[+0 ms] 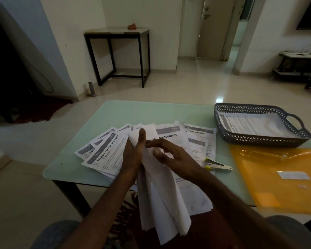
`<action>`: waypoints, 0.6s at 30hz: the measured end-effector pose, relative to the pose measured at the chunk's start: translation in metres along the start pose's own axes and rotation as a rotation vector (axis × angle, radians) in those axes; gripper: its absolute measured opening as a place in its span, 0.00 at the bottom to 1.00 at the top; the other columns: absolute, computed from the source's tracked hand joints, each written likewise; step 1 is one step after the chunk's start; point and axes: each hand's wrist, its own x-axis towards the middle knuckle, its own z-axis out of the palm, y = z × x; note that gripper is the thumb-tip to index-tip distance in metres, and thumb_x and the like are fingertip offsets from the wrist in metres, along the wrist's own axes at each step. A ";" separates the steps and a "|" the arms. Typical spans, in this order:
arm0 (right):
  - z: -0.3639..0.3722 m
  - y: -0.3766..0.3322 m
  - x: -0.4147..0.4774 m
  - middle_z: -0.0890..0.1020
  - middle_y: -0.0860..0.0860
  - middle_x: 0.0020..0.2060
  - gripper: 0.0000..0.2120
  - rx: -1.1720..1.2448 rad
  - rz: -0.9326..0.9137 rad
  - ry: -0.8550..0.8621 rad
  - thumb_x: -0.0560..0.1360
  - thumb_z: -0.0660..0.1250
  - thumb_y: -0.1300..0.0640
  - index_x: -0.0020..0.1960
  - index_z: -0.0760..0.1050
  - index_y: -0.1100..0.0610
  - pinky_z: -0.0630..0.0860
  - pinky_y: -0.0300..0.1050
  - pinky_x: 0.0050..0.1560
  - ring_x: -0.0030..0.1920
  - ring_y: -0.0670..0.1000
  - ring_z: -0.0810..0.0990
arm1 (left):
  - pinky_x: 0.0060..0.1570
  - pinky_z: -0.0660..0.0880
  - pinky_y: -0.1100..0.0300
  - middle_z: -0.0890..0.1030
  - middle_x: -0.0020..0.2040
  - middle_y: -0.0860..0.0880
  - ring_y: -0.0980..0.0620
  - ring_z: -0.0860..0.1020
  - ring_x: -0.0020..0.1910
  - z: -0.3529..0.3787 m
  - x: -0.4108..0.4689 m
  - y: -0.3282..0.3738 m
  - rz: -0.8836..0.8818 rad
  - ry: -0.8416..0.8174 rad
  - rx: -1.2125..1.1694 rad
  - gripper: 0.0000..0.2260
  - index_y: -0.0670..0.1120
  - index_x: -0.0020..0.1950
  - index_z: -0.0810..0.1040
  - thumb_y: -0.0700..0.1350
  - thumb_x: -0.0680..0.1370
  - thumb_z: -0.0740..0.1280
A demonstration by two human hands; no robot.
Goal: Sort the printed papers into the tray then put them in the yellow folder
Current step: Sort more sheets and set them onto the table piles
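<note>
On the glass counter (pixel 151 112) most printed papers (pixel 108 155) lie fanned out, unsorted. The tray (pixel 258 139) at the right holds only a sheet or so, and the yellow folder (pixel 276 177) beside it looks unfilled. Of the hands, the left hand (pixel 133 153) grips a sheaf (pixel 162 203); the right hand (pixel 172 157) rests loose-fingered on its top sheet. Early days, I'd judge.

I read, left sheet (pixel 108 155): "Prepare Tomorrow's Outfit", header band "2651". Centre sheet (pixel 169 135): "eplacement", first letters covered. Right sheet (pixel 197 133): "Replace Bath". Folder label (pixel 293 175): illegible.
</note>
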 end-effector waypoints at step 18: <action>-0.053 0.043 0.012 0.85 0.49 0.47 0.15 -0.018 0.312 0.602 0.75 0.75 0.56 0.55 0.71 0.51 0.83 0.41 0.38 0.44 0.46 0.85 | 0.58 0.79 0.45 0.83 0.57 0.50 0.50 0.81 0.54 -0.003 0.006 -0.015 -0.006 0.082 0.053 0.18 0.48 0.65 0.77 0.52 0.78 0.70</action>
